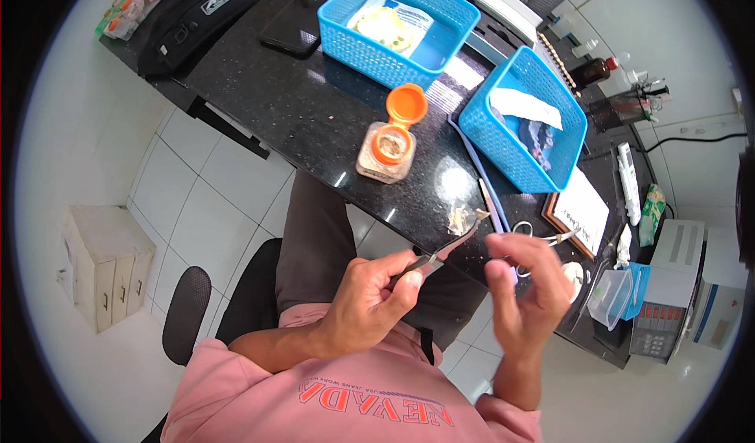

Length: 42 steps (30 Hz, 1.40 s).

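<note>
My left hand (370,301) is closed round the dark handle of a knife-like tool with a flat metal blade (456,246). The blade points away to the right, over the table's near edge. At its tip is a small beige piece (481,215); whether it sticks to the blade or lies beyond it I cannot tell. Pale crumbs (458,221) are scattered on the black tabletop beside the tip. Just right of the blade, my right hand (531,290) hovers with thumb and fingers bent but apart, nothing visible between them. A clear jar (383,164) of beige material stands with its orange lid flipped back.
Two blue baskets (338,38) (570,140) hold packets and cloth. Between basket and crumbs lie a long bluish strip (476,156) and metal scissor-like tools (523,229). A framed white card (580,207), a clear tub (609,297) and a grey device (668,286) stand right; a phone (291,30) lies left.
</note>
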Tool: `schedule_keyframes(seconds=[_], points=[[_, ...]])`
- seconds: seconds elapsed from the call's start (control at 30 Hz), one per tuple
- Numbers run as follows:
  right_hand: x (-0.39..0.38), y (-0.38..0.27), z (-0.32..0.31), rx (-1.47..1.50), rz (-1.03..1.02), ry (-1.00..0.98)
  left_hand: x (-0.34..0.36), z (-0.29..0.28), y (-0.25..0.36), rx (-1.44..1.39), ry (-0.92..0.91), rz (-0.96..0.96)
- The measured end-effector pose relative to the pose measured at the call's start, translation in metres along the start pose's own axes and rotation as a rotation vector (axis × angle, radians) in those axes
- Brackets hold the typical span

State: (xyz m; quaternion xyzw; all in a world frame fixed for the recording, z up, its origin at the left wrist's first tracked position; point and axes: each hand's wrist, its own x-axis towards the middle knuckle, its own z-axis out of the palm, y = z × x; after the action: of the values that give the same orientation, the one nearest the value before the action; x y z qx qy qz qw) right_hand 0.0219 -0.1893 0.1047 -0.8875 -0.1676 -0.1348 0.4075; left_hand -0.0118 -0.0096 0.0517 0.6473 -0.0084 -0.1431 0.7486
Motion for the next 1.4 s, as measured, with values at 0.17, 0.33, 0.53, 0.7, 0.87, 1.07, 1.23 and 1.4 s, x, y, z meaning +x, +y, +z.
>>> schedule_keyframes(seconds=[0.17, 0.33, 0.53, 0.7, 0.87, 1.07, 1.23, 1.4], points=[[-0.039, 0.003, 0.028, 0.522, 0.322, 0.123, 0.011, 0.026, -0.005, 0.026, -0.077, 0.051], [-0.050, 0.002, 0.023, 0.777, 0.427, 0.242, 0.015, 0.051, -0.009, -0.015, -0.072, 0.114], [-0.060, 0.005, 0.008, 0.749, 0.460, 0.372, 0.020, 0.084, -0.012, 0.048, -0.012, 0.284], [-0.070, 0.015, -0.017, 0.587, 0.342, 0.402, 0.018, 0.108, -0.010, 0.056, -0.136, 0.328], [-0.095, 0.028, -0.052, 0.393, 0.323, 0.481, 0.023, 0.125, -0.011, 0.149, -0.342, 0.281], [-0.131, 0.037, -0.105, 0.337, 0.466, 0.474, 0.022, 0.150, -0.018, 0.171, -0.443, 0.372], [-0.145, 0.048, -0.118, 0.227, 0.696, 0.389, 0.024, 0.169, -0.032, 0.138, -0.515, 0.404], [-0.149, 0.055, -0.124, 0.088, 0.788, 0.314, 0.027, 0.178, -0.039, 0.112, -0.593, 0.498]])
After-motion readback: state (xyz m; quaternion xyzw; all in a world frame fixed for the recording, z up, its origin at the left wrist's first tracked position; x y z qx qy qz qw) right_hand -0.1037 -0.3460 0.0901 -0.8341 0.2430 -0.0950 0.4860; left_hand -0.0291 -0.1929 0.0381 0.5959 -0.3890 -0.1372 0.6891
